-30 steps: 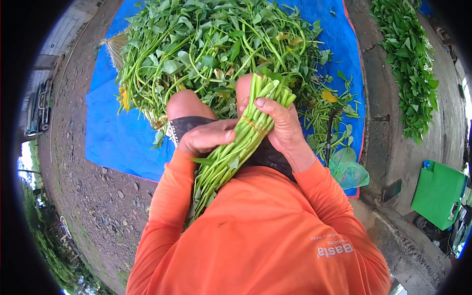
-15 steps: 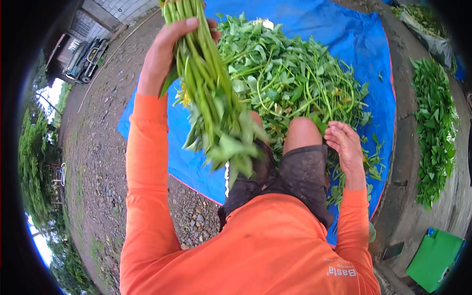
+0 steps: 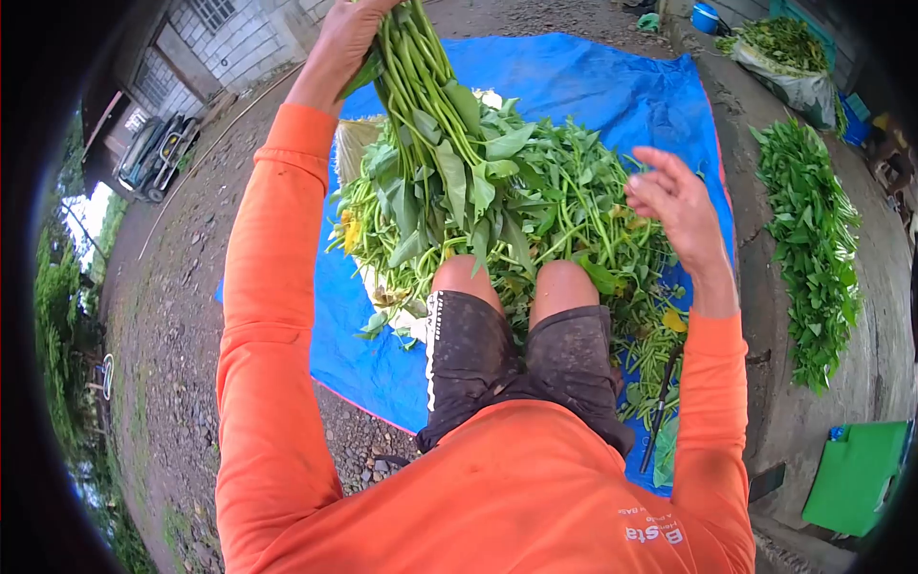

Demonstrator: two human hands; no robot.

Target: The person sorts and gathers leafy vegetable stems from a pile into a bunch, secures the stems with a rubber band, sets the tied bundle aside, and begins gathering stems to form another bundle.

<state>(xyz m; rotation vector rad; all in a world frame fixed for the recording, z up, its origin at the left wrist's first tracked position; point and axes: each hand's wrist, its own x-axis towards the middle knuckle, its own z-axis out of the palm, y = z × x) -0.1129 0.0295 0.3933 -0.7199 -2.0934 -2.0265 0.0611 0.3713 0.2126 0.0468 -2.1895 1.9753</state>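
Observation:
My left hand [image 3: 346, 43], at the top edge of the view, is closed round a bundle of leafy green stems [image 3: 421, 105]. The stems hang down from it, with their leaves over a large pile of similar greens [image 3: 574, 206]. My right hand [image 3: 674, 206] is raised over the right side of the pile, holding nothing, its fingers apart. The pile lies on a blue tarp [image 3: 574, 72] before my knees. Cut stem pieces [image 3: 652, 359] and a yellow leaf [image 3: 674, 320] lie at the pile's lower right.
A long row of leafy bundles [image 3: 808, 249] lies on the concrete at the right. Beyond it stands a filled sack [image 3: 798, 86]. A green box [image 3: 856, 478] is at the lower right. A dark curved tool [image 3: 662, 402] lies on the tarp. A vehicle [image 3: 158, 153] stands far left.
The bundle has gone from between both hands at my lap to my left hand alone, raised at upper left. My right hand has let go and moved right, then up. The view has shifted too.

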